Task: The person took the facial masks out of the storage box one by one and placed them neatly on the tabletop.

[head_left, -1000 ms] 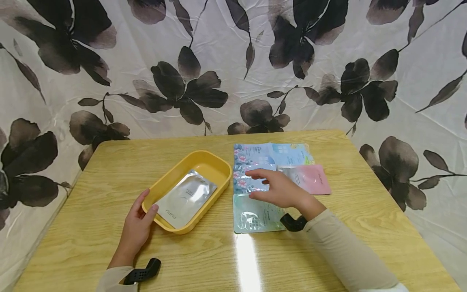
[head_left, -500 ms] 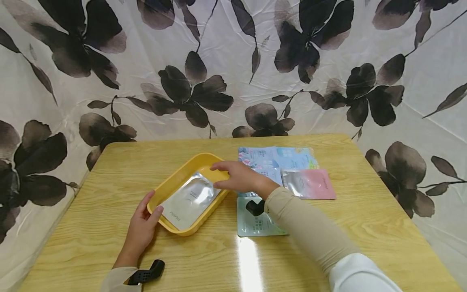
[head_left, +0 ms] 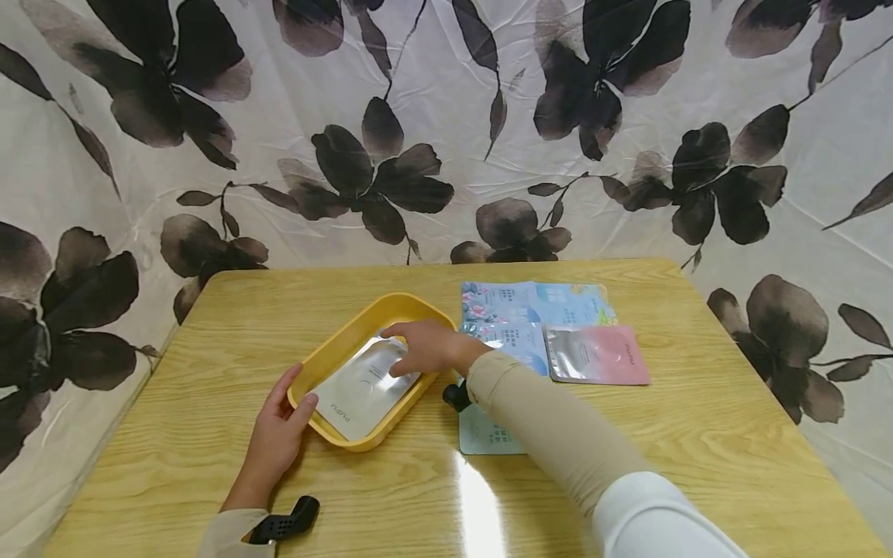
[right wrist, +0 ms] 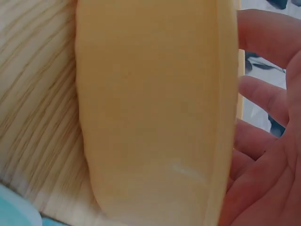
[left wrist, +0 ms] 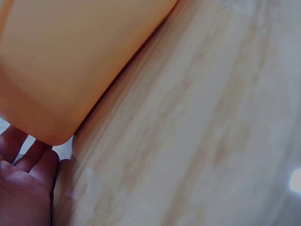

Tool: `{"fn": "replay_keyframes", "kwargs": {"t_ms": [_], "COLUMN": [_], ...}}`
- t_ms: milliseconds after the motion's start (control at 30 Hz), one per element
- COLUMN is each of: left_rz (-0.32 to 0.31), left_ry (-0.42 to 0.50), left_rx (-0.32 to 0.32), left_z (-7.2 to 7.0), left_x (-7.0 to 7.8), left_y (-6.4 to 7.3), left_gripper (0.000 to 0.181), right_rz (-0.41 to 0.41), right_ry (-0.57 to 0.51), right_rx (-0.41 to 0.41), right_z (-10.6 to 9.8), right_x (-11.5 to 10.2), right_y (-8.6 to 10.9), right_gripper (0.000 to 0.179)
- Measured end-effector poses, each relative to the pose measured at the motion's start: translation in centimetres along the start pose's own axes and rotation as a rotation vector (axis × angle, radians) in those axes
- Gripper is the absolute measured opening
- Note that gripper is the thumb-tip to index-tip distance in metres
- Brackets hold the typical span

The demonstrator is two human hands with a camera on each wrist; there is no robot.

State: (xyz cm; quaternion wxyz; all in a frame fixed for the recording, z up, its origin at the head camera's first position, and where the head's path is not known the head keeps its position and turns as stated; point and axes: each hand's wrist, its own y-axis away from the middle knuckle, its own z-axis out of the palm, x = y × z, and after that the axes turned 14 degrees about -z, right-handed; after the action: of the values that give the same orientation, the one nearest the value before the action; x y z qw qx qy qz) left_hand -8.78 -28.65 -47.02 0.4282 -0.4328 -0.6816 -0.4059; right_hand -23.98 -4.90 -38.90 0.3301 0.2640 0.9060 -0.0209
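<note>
My left hand (head_left: pixel 275 434) grips the near left end of the yellow plastic tray (head_left: pixel 345 341), thumb over the rim and fingers outside. In the left wrist view the tray's outer wall (left wrist: pixel 89 61) rises above those fingers. Inside the tray lies a silver-white sheet mask packet (head_left: pixel 352 403) marked PMPM. My right hand (head_left: pixel 429 346) reaches over the tray's right rim, with index finger and thumb spread apart above the packet's far end. The right wrist view shows the tray's side wall (right wrist: pixel 150 103), with the fingers (right wrist: pixel 265 35) beyond its rim.
To the right of the tray lie flat mask packets: blue floral ones (head_left: pixel 498 301) at the back, another blue one (head_left: pixel 519 341) in front, a pink and silver one (head_left: pixel 603 355), and a green one (head_left: pixel 488 434) partly under my right arm. A floral cloth (head_left: pixel 279 116) hangs behind the wooden table (head_left: pixel 363 504).
My right hand has moved left from above the loose packets, across the tray's rim and down over the silver-white packet. The left hand keeps its grip on the tray.
</note>
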Motion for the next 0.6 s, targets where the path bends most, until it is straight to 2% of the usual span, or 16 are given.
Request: {"fn": "replay_keyframes", "kwargs": {"t_ms": [233, 600], "left_rz": [-0.003, -0.002], "left_ry": [0.004, 0.002], "left_rx": [-0.005, -0.007], "left_z": [0.1, -0.1], "left_x": [0.1, 0.3], "left_y": [0.0, 0.2], "left_gripper": [0.061, 0.061], "right_rz": [0.056, 0.096], "right_ry": [0.010, 0.019], "right_rx": [-0.004, -0.043], "right_z": [0.4, 0.4], "right_x": [0.0, 0.0], "right_y": [-0.7, -1.3], "right_gripper": [0.066, 0.066]}}
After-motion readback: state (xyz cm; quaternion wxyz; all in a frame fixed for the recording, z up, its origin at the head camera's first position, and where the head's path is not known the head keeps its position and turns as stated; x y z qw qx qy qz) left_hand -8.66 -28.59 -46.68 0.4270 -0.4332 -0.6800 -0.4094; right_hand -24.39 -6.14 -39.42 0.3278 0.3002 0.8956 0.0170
